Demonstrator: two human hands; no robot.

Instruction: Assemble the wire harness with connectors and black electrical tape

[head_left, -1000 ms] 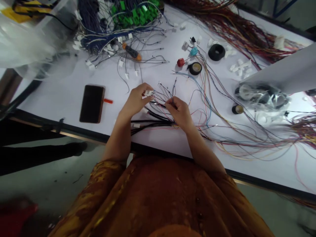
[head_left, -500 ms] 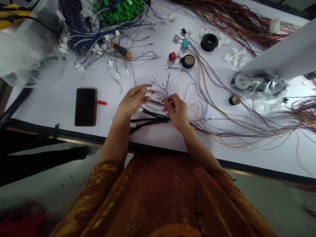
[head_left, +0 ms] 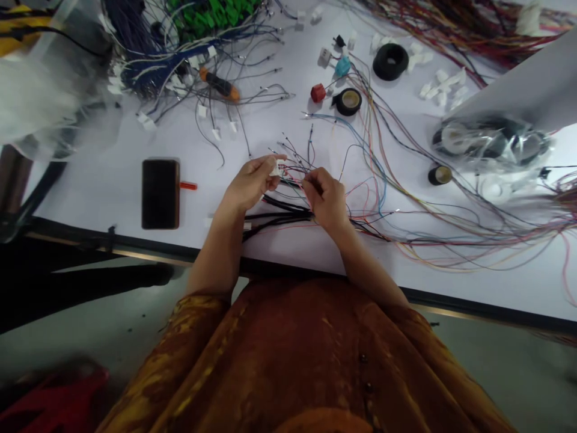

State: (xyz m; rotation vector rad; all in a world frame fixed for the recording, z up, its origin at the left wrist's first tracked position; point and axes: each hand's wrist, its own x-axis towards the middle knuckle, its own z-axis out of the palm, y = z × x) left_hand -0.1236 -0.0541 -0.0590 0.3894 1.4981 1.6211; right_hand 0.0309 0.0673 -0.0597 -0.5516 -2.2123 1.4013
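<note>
Between the thumb and fingers of my left hand (head_left: 250, 183) is a white connector housing (head_left: 279, 168) with several thin wires running out of its right side. My right hand (head_left: 328, 198) is closed in a pinch on a thin wire (head_left: 298, 180) just right of the connector; the exact wire end is hidden by the fingers. Loose wire ends with small terminals (head_left: 293, 146) fan out above both hands. Under the hands, black-sleeved cables (head_left: 279, 215) of the harness lie along the table's front edge.
A phone (head_left: 160, 194) lies at left beside a small orange tool (head_left: 188, 186). Behind are an orange-black screwdriver (head_left: 219, 84), tape rolls (head_left: 348, 101), a red connector (head_left: 318, 93) and a blue connector (head_left: 342, 66). Long coloured wires (head_left: 419, 207) spread rightward. A white post (head_left: 518, 87) rises at right.
The view has shifted slightly, so everything appears a little displaced. My left hand still holds the connector, and my right hand keeps its pinch near the wires.
</note>
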